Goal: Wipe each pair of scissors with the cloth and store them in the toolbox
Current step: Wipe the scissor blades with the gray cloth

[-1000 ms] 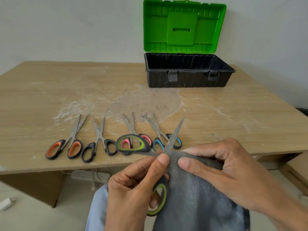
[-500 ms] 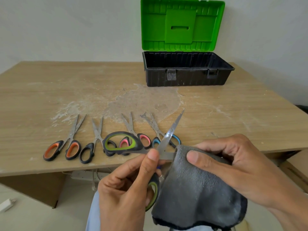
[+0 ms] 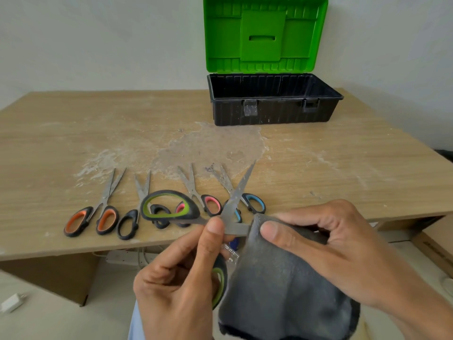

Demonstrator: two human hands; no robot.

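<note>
My left hand [image 3: 181, 273] holds the green-handled scissors [image 3: 169, 207] wide open in front of the table edge, thumb near the pivot. One blade points up and away; the other runs right into the grey cloth [image 3: 282, 285]. That cloth is gripped by my right hand [image 3: 328, 251], thumb pressing it around the blade. Along the table's front lie orange-handled scissors [image 3: 93, 217], black-handled scissors [image 3: 132, 219], pink-handled scissors [image 3: 208, 202] and blue-handled scissors [image 3: 252, 202]. The toolbox [image 3: 272, 111] stands open at the back, green lid up, with nothing visible in its black tub.
The wooden table [image 3: 343, 168] has a whitish dried stain in its middle. Under the table a power strip [image 3: 127, 257] lies on the floor, and a white plug [image 3: 12, 303] at far left. A cardboard box edge [image 3: 436, 244] shows at right.
The scissors have opened wider, with the green handle swinging left. The cloth has slid from over the pivot onto the lower blade; both hands have shifted slightly.
</note>
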